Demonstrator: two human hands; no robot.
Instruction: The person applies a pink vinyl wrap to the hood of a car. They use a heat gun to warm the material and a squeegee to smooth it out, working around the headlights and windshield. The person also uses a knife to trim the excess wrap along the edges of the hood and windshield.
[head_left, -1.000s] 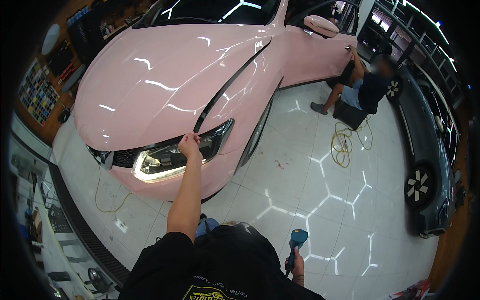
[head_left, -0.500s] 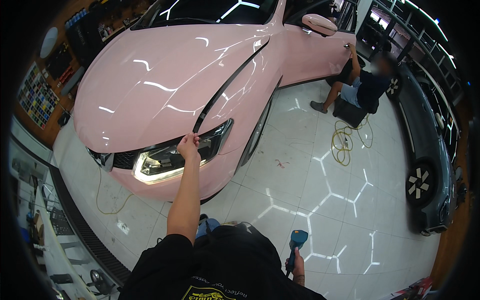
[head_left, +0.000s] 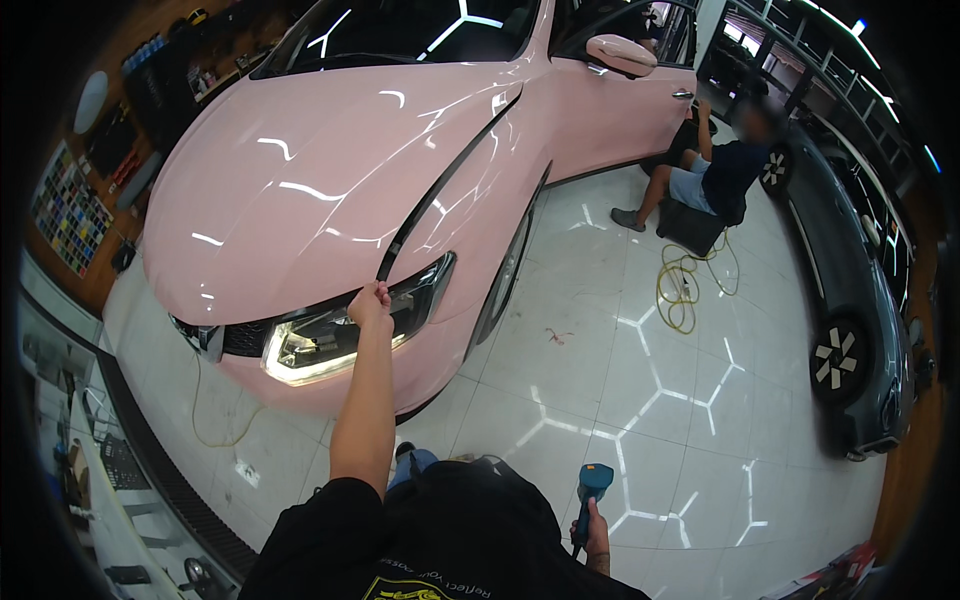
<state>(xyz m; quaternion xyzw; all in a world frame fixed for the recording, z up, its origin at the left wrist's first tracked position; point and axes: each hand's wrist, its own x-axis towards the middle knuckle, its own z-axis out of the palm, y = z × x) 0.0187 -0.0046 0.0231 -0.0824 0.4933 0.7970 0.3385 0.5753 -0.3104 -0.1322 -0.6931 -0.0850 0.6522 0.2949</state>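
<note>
My left hand [head_left: 371, 303] reaches forward over the front of a pink car, fingers pinched at the lower end of a long black strip [head_left: 440, 190]. The strip runs from there up along the gap between the bonnet [head_left: 260, 190] and the wing. Just below that hand is the lit headlight [head_left: 310, 345]. Low beside my body, my right hand [head_left: 594, 535] is closed round the handle of a teal power tool that looks like a heat gun [head_left: 595, 482]. Its head points upward, away from the car.
A co-worker [head_left: 735, 180] sits on a dark low stool [head_left: 690, 228] by the open pink door [head_left: 630, 115]. A coiled yellow cord [head_left: 678, 300] lies on the tiled floor behind. A dark grey car [head_left: 840, 290] stands at the right. Colour swatches [head_left: 72, 215] hang at the left.
My left hand has shifted slightly left and down with the strip end still pinched. The co-worker's hand has come off the door handle. My right hand has stayed nearly still.
</note>
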